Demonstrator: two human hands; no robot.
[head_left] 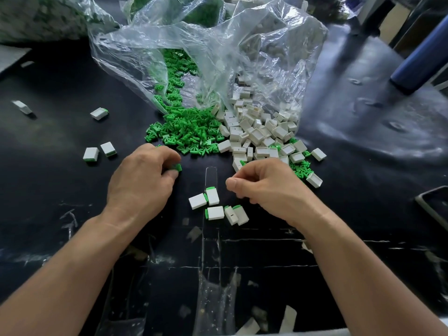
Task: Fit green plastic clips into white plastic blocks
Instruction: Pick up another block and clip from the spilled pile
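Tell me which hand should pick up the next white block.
Right. The right hand lies beside the white block pile, with its fingertips at the pile's near edge. The left hand pinches a green clip and sits nearer the green clip pile.

A black tabletop [363, 132] fills the view. Out beyond the right grip [266, 187] its covering is wrinkled and glossy and catches a pale sheen of light. Nearer than both grips the surface is scuffed, with white scratches and a worn strip of clear tape [213, 299]. Far beyond the right grip and off to its right, a dark blue cylinder [421, 61] stands tilted. Just right of that grip, a dark-rimmed flat object [434, 209] is cut off by the frame edge. Far left of the left grip [143, 180] lies a pale flat shape [11, 59].
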